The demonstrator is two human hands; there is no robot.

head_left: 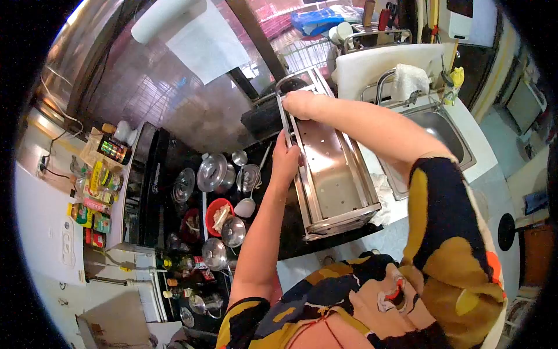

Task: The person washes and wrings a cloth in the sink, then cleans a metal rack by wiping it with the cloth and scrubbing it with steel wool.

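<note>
A long stainless steel rack (pixel 328 168) with a perforated base and side rails lies across the counter's front part in front of me. My left hand (pixel 286 156) is closed around its left rail, about midway along. At the far end, my right hand (pixel 300 104) reaches across and grips the rack near its left corner; the fingertips are partly hidden. Just left of the right hand is a dark block-shaped object (pixel 261 121) by the wall. A white spatula (pixel 244 207) lies left of my left forearm.
A sink (pixel 433 131) with a tap (pixel 382 84) and white cloth (pixel 410 81) is to the right. Leftward stand a lidded pot (pixel 216 173), a red bowl (pixel 214 216), several lids and bottles. A black microwave-like appliance (pixel 152 186) bears jars.
</note>
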